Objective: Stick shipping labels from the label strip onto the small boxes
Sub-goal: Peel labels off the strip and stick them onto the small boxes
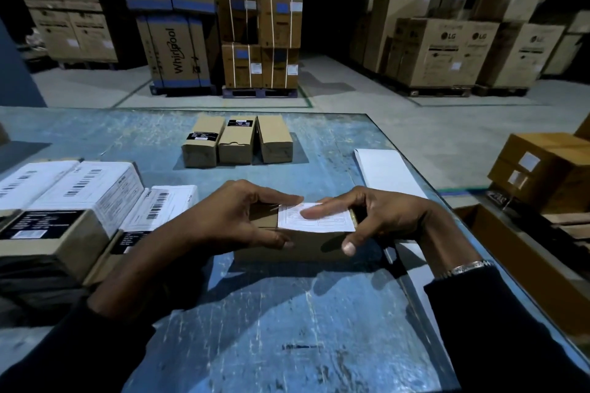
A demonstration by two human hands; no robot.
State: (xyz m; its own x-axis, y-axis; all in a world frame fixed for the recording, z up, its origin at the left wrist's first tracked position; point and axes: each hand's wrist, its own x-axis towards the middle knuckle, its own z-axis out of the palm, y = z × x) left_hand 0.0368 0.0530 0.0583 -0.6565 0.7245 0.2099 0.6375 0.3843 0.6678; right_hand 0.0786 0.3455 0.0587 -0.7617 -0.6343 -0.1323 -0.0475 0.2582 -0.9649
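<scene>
A small brown box (306,244) lies on the blue table (287,313) in front of me. A white shipping label (319,223) sits on its top face. My left hand (233,217) grips the box's left end, thumb on the front side and fingers over the top. My right hand (380,217) holds the right end, with its forefinger pressed flat across the label. The white label strip (383,171) lies on the table to the right, behind my right hand. Three small unlabelled-top boxes (238,140) stand in a row at the far middle.
Several boxes bearing white barcode labels (73,198) are stacked at my left. An open carton (498,233) and stacked brown cartons (542,166) stand off the table's right edge. Large appliance cartons on pallets (258,45) fill the warehouse floor behind.
</scene>
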